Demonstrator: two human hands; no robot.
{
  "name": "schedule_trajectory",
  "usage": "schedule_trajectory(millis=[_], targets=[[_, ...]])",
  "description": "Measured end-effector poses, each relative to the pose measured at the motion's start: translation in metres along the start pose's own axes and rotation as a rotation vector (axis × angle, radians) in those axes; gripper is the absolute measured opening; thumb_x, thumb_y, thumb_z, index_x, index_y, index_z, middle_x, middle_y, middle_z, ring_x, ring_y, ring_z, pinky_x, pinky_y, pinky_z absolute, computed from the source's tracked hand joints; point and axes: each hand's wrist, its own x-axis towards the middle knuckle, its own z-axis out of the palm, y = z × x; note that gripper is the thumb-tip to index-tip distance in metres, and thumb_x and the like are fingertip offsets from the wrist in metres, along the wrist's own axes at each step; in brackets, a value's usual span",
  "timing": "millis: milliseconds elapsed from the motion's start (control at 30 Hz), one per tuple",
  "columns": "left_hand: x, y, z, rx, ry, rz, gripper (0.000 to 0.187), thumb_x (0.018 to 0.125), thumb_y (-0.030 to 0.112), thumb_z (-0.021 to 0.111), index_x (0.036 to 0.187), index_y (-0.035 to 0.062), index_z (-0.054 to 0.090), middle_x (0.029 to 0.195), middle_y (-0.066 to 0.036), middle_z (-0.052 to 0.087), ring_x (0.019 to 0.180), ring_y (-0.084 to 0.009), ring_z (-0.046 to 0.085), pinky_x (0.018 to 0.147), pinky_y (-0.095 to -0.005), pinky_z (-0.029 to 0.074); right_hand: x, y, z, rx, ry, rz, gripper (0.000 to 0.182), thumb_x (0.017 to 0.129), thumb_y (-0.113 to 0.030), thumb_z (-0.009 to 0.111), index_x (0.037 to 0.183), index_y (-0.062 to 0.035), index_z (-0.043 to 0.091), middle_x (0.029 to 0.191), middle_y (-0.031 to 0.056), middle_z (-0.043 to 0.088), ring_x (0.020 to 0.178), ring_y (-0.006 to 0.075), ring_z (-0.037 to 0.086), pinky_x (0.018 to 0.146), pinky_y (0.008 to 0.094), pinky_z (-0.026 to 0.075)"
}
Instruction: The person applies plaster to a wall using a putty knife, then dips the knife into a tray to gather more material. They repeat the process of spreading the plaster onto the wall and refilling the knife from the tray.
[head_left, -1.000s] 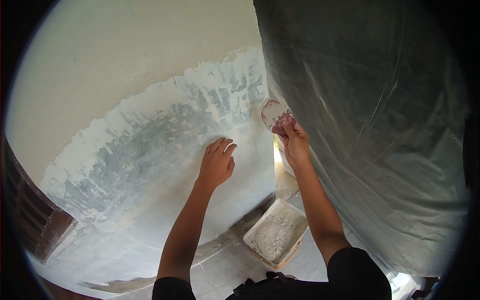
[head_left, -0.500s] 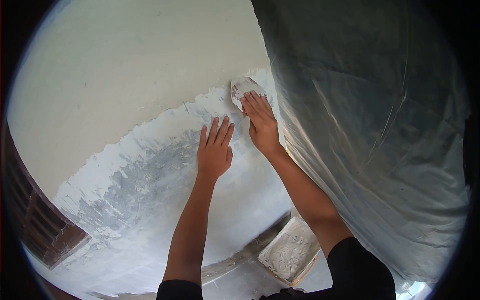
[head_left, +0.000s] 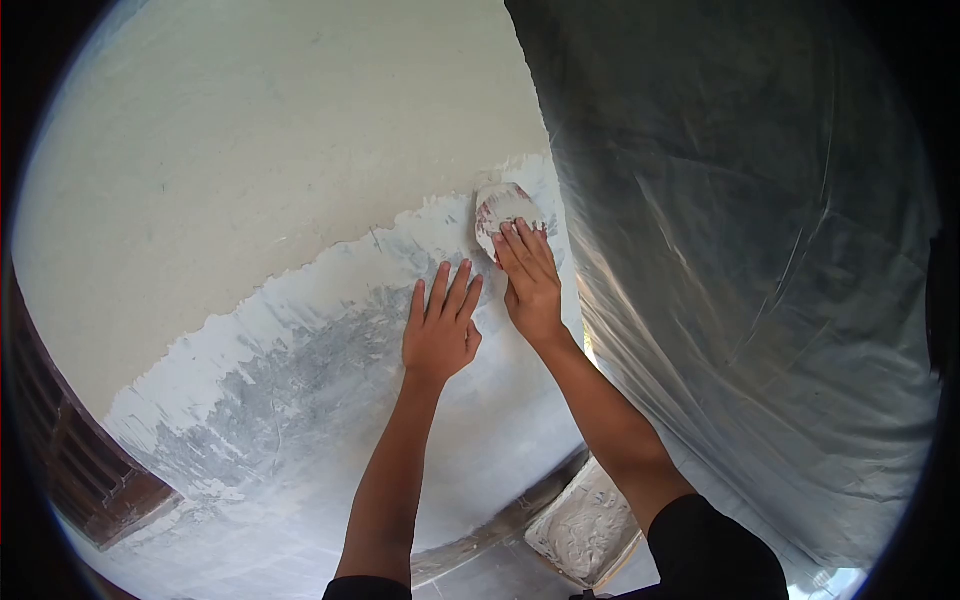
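My right hand (head_left: 535, 285) presses a putty spreader (head_left: 503, 207) against the wall, fingers laid over its near part. White putty coats the spreader, with reddish patches showing through. Just left and slightly lower, my left hand (head_left: 440, 325) lies on the wall with its fingers spread and holds nothing. Around both hands the wall (head_left: 310, 380) carries fresh white putty with grey streaky patches. Above a ragged line, the wall surface is an even cream-grey. Part of the spreader is hidden under my right fingers.
A plastic sheet (head_left: 740, 260) hangs along the wall's right edge, close to my right arm. Below my right forearm stands a tub of putty (head_left: 585, 525) on the grey floor. A dark brown slatted frame (head_left: 80, 460) is at the lower left.
The view has tilted up a little, so wall and tub sit lower in it. My right hand and the spreader have slid slightly down the wall. My left hand stays flat there.
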Motion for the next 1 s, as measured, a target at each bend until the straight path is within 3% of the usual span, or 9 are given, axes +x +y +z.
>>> schedule_trajectory(millis=[167,267,367,633,700,833,933,1000], targets=[[0.0,0.002,0.001,0.007,0.019,-0.002,0.064,0.079,0.02,0.057,0.141,0.0163,0.044,0.156,-0.004,0.028,0.144,-0.0267,0.024,0.113,-0.0545,0.023,0.019,0.003,0.011,-0.014,0.065,-0.019,0.054,0.076,0.012,0.06,0.127,-0.0048,0.059,0.131,0.0147,0.057,0.128,0.0338,0.048,0.108,0.0499,0.037],[0.0,0.001,0.001,-0.007,0.024,-0.004,0.063,0.078,0.019,0.057,0.14,0.0161,0.045,0.156,-0.004,0.028,0.144,-0.0268,0.024,0.112,-0.0547,0.024,0.003,0.01,0.024,0.007,-0.063,-0.017,0.055,0.075,0.012,0.061,0.127,-0.005,0.059,0.132,0.015,0.056,0.129,0.0348,0.048,0.109,0.0509,0.035],[0.001,0.0,0.002,-0.019,0.03,-0.001,0.064,0.078,0.02,0.057,0.14,0.0161,0.045,0.156,-0.004,0.028,0.144,-0.0271,0.024,0.112,-0.0548,0.024,-0.012,0.012,0.017,-0.011,-0.053,-0.017,0.052,0.077,0.011,0.061,0.127,-0.0048,0.059,0.133,0.0148,0.056,0.128,0.0345,0.048,0.109,0.0509,0.036],[0.0,0.002,0.002,0.003,0.024,-0.003,0.065,0.077,0.019,0.058,0.14,0.0161,0.045,0.155,-0.005,0.028,0.143,-0.028,0.025,0.112,-0.0551,0.024,0.007,0.01,0.022,-0.012,0.09,0.002,0.05,0.079,0.009,0.062,0.126,-0.0057,0.06,0.132,0.0146,0.057,0.127,0.0339,0.05,0.108,0.0508,0.037],[0.001,0.002,0.001,0.129,0.011,-0.011,0.062,0.08,0.026,0.051,0.142,0.0207,0.046,0.156,0.0,0.03,0.143,-0.0228,0.028,0.114,-0.0474,0.025,-0.003,0.016,0.029,-0.024,0.037,0.01,0.051,0.078,0.01,0.061,0.126,-0.0051,0.06,0.132,0.0143,0.057,0.127,0.034,0.05,0.108,0.0507,0.037],[-0.001,0.001,0.003,0.137,0.027,-0.003,0.062,0.08,0.027,0.051,0.142,0.0209,0.046,0.156,0.0,0.03,0.142,-0.0225,0.028,0.114,-0.0475,0.025,-0.016,0.013,0.012,-0.012,0.006,0.025,0.052,0.077,0.011,0.06,0.127,-0.0038,0.059,0.131,0.0151,0.057,0.127,0.0345,0.05,0.108,0.0511,0.037],[0.0,0.002,0.004,0.133,0.008,-0.014,0.062,0.08,0.027,0.051,0.141,0.0209,0.046,0.156,0.0,0.029,0.142,-0.0223,0.028,0.114,-0.0475,0.025,0.002,0.016,0.004,-0.025,0.123,0.046,0.056,0.074,0.015,0.057,0.127,-0.003,0.059,0.131,0.0161,0.057,0.128,0.0356,0.049,0.108,0.0512,0.036],[-0.001,0.002,0.005,0.03,0.051,-0.003,0.065,0.076,0.019,0.059,0.14,0.0182,0.046,0.156,-0.004,0.028,0.143,-0.0268,0.026,0.112,-0.0543,0.026,0.016,0.02,0.007,-0.045,0.112,0.053,0.056,0.074,0.016,0.057,0.127,-0.0027,0.059,0.13,0.0163,0.057,0.128,0.0356,0.048,0.109,0.0509,0.036]])
